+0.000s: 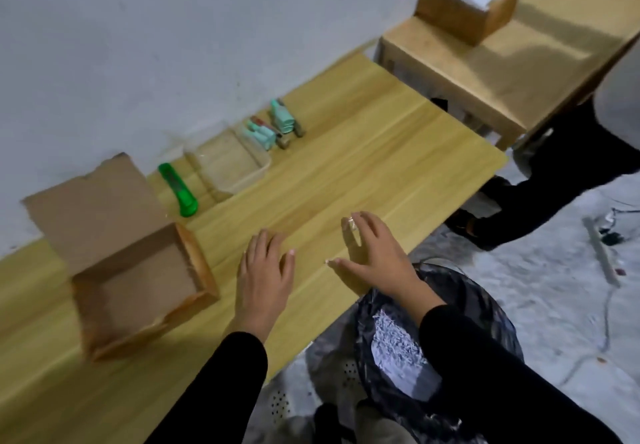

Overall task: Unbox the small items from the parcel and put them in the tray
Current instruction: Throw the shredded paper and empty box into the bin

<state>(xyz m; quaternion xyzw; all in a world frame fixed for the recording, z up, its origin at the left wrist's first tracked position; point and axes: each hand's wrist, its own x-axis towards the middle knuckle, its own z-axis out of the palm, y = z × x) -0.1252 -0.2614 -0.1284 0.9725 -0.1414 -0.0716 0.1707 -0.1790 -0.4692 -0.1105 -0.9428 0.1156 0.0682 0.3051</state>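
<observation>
Head view, looking down on a pale wood-grain table (346, 173) set against a white wall. A clear rectangular plastic tray (230, 166) sits by the wall. Small mint-green items (277, 124) cluster at the tray's right end, some on the table just beyond it; blur hides whether any lie inside. Just left of the tray lies a green plastic utility knife (178, 190). Further left stands an open brown cardboard parcel (138, 270) with its flap raised. Nearer the viewer than the tray, both hands are low over the table. The left hand (265, 270) is flat with fingers together. The right hand (374, 253) has fingers spread, with a clear glint at the fingertips too blurred to identify.
</observation>
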